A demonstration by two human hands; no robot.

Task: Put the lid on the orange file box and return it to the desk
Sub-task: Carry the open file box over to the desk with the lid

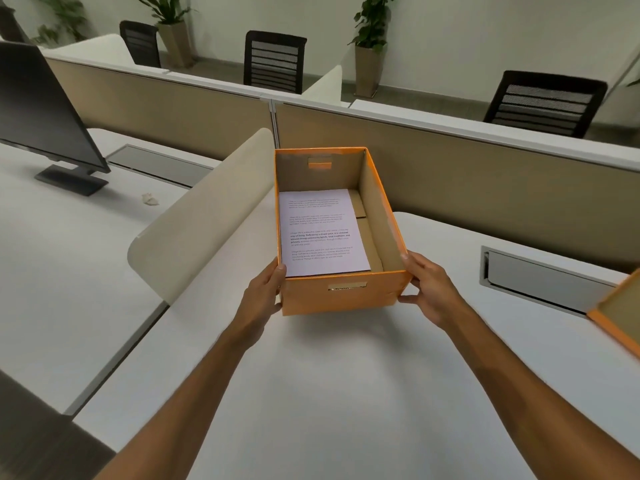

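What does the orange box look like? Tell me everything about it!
The orange file box is a rectangular cardboard box, orange outside and plain brown inside. Its top is open, with no lid on. Each short end has a slot handle. A printed sheet of paper lies flat on its bottom. It stands upright by the white desk next to a cream divider. The left hand and right hand grip its near corners.

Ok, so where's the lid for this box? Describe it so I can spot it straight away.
Start at the white desk where both hands hold the open orange file box. Follow the desk to its far right, past the grey cable hatch, to the frame's edge. The lid lies there, partly cut off: a shallow tray, orange rim around a brown cardboard inside, the only other orange thing here.
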